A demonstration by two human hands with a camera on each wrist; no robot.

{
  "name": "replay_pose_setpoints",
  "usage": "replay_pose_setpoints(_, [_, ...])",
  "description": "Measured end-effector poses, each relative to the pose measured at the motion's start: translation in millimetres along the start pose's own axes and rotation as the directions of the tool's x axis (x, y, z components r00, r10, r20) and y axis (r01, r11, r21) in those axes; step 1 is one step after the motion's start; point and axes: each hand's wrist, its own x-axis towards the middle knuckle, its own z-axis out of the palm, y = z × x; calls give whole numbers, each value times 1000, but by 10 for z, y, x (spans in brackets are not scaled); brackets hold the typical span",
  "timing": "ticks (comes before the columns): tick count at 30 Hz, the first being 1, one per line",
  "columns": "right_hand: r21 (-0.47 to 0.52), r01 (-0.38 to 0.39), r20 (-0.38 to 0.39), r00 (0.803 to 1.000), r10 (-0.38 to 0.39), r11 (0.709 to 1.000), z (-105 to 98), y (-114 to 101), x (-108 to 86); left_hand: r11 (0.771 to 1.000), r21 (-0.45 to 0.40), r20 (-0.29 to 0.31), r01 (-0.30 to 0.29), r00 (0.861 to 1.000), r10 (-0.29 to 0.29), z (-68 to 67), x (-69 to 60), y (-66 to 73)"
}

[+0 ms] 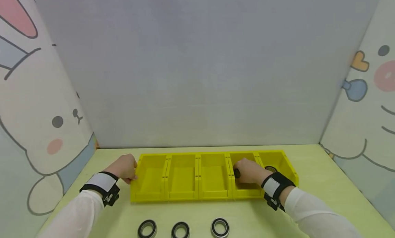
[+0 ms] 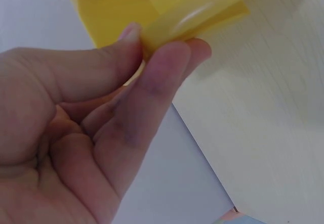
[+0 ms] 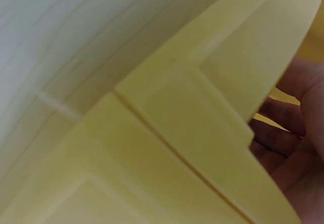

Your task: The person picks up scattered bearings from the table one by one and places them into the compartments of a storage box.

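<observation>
A row of joined yellow storage bins stands on the table. At its left end my left hand pinches the side rim between thumb and fingers; in the left wrist view the fingertips meet the yellow edge. My right hand reaches down into the fourth bin from the left and holds a bearing, of which only a dark round part shows. In the right wrist view the bin wall hides the right fingertips. Another bearing lies in the rightmost bin, partly behind my right wrist.
Three black-and-silver bearings, a left one, a middle one and a right one, lie on the pale table before the bins. A grey panel rises behind, and cartoon-printed side panels flank the table.
</observation>
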Motion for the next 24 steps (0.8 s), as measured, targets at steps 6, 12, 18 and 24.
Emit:
replay_pose_setpoints(6, [-14, -30, -8, 1000, 30, 999, 3, -37, -3, 1000, 1, 11, 9, 1000, -9, -9, 14, -15])
replay_pose_setpoints(12, [-2, -49, 55, 997, 49, 999, -46, -34, -2, 1000, 1, 16, 22, 1000, -22, -10, 18, -16])
replay_pose_setpoints(18, [-67, -19, 79, 997, 24, 998, -494, -184, -66, 1000, -11, 18, 21, 1000, -21, -10, 8, -13])
replay_pose_setpoints(24, [-138, 93, -6, 996, -95, 986, -930, -468, -241, 1000, -11, 14, 19, 1000, -19, -3, 11, -20])
